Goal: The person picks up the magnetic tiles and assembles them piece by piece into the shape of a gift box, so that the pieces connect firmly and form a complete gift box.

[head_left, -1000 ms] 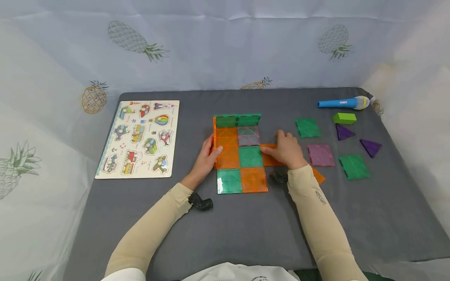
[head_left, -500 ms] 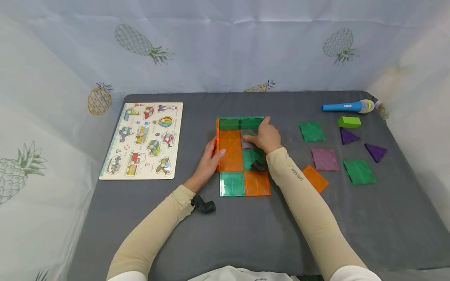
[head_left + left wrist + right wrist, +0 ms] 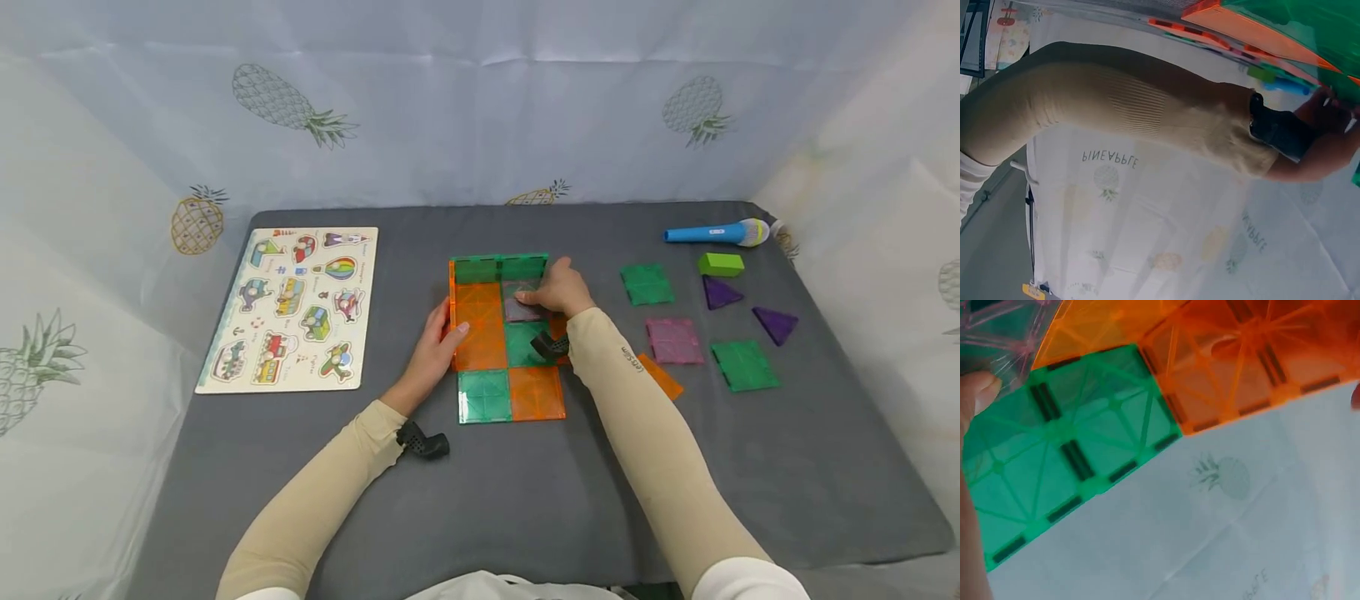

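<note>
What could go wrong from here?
1. The right hand is right by the end of the upright green wall; a bump might tip or detach it.
2. The black wrist device overlaps the flat green tile in the head view; if it's low enough, it could catch.
3. The right sleeve crosses over part of the loose orange tile and may shift it.

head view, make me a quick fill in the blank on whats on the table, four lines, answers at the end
The left hand grips a side wall coloured ____.
The far wall is coloured ____.
The picture board lies to the person's ____.
Just beyond the light green block lies a blue toy ____.

Missing words: orange; green; left; microphone.
</note>
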`<state>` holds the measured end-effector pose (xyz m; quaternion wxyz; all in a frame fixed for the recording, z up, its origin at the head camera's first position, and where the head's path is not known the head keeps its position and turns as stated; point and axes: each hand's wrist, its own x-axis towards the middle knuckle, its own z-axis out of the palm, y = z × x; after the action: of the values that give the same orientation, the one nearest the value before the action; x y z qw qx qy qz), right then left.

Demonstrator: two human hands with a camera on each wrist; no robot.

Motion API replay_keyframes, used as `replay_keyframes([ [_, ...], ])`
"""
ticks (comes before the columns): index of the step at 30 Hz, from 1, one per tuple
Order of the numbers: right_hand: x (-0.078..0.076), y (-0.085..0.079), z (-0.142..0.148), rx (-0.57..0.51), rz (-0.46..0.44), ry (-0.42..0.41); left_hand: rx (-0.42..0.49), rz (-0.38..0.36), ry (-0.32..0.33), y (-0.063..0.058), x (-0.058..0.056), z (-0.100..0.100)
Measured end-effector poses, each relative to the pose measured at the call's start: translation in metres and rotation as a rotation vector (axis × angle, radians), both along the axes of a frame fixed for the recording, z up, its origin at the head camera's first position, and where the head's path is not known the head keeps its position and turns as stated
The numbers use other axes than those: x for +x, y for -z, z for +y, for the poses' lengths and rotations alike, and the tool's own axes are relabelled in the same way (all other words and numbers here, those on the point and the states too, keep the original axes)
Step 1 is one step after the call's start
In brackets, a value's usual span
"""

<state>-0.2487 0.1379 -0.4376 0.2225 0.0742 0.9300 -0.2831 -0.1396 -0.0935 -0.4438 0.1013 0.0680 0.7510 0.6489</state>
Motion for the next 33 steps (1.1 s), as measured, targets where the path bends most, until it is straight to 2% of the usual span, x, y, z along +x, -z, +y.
replay_keyframes([
  [6,-0.013,0.009,0.018,-0.149,-0.062,-0.056,-0.007,-0.003,0.006,0.003,0.000,-0.003],
  [8,-0.013,0.010,0.026,-0.160,-0.075,-0.065,-0.009,-0.020,0.006,0.006,0.000,-0.004],
  [9,-0.012,0.010,0.031,-0.157,-0.075,-0.067,-0.015,-0.020,0.004,0.011,0.000,-0.004],
  [11,-0.009,0.008,0.041,-0.134,-0.067,-0.056,-0.023,-0.033,0.009,0.013,0.001,-0.003],
  [14,-0.007,0.007,0.058,-0.028,-0.030,-0.037,-0.022,-0.031,0.009,0.012,0.001,-0.003],
  [16,-0.006,0.005,0.064,0.025,-0.012,-0.034,-0.022,-0.034,0.007,0.005,0.002,-0.002],
  [18,-0.005,0.005,0.065,0.064,0.002,-0.046,-0.020,-0.032,0.003,0.004,0.002,-0.003],
  [21,0.000,0.004,0.060,0.066,0.034,-0.082,-0.019,-0.028,0.001,0.003,0.002,-0.003],
  [25,0.008,0.005,0.054,0.068,0.121,-0.106,-0.005,-0.018,-0.006,0.003,0.002,-0.004],
  [29,0.017,0.007,0.054,0.077,0.202,-0.099,0.004,-0.011,-0.016,0.002,0.002,-0.004],
  [33,0.031,0.008,0.061,0.098,0.217,-0.076,-0.001,0.004,-0.004,0.000,0.003,-0.001],
])
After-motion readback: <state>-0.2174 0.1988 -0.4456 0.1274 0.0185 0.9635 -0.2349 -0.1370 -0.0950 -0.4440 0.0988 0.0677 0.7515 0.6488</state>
